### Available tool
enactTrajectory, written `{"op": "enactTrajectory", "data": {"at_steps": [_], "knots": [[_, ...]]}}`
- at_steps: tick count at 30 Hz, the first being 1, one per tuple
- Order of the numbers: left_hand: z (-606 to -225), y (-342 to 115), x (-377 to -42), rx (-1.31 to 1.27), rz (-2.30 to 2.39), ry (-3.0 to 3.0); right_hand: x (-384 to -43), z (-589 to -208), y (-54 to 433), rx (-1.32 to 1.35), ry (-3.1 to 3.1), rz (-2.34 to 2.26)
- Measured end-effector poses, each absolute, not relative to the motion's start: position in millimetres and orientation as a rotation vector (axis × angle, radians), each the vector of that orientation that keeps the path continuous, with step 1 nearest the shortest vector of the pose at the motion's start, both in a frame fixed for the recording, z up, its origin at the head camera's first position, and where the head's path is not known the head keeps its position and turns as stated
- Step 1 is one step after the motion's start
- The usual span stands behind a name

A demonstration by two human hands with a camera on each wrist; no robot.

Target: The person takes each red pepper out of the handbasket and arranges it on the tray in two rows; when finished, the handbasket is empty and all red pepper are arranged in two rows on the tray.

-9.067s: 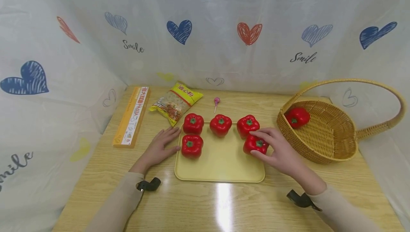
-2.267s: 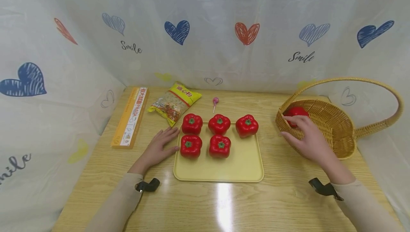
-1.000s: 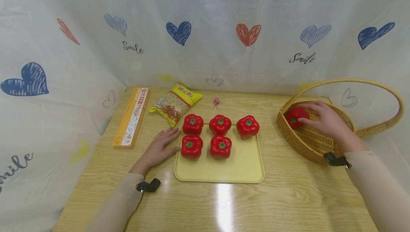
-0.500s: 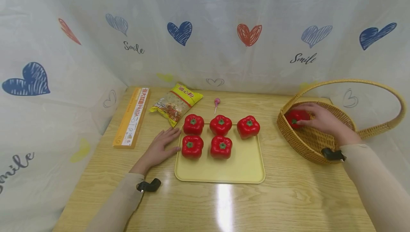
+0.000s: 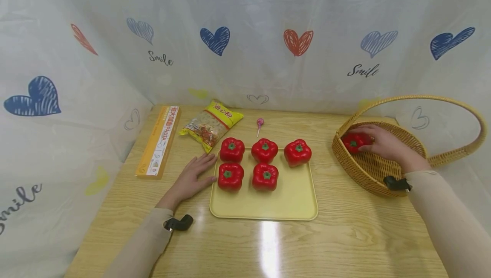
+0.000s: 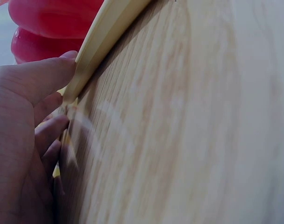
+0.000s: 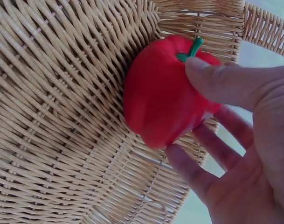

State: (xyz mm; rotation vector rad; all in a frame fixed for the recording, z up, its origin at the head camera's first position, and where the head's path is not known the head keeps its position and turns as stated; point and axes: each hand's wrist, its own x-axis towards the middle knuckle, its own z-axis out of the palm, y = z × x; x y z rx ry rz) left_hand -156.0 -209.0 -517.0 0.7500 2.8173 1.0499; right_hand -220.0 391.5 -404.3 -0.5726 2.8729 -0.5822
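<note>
Inside the wicker basket [image 5: 368,184], my right hand [image 5: 389,143] grips a red bell pepper [image 7: 155,93]. In the right wrist view the thumb presses beside its green stem [image 7: 196,48], while the fingers curl along the far side. My left hand [image 5: 189,180] lies relaxed on the table, its thumb and fingertips at the left rim of the yellow tray [image 5: 268,207]. Several more red bell peppers sit on that tray, three along the back, such as the middle one [image 5: 264,150], and two in front, including the right one [image 5: 265,177].
A tall arched handle [image 5: 452,101] rises over the basket. Behind the tray lie a lollipop [image 5: 260,122] and a yellow bag of pasta [image 5: 211,124]. An orange pasta box [image 5: 157,141] is at the left. A printed curtain [image 5: 253,69] hangs behind the table [image 5: 337,244].
My right hand has set a bell pepper in the tray's front row, then moved right into the basket and closed around the pepper there. The left hand has stayed put.
</note>
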Motion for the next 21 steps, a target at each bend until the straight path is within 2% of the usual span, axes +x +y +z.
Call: {"op": "enactTrajectory", "data": {"at_steps": [7,21], "knots": [[-514.8,-208.4,-155.0,0.738,1.054,2.799,-221.7,-404.6,394.1,-0.491,2.872,-0.583],[-515.5,-209.0,-156.4,0.738,1.032,2.814,-218.4,-401.6,400.9,-0.529,2.870,-0.567]]}}
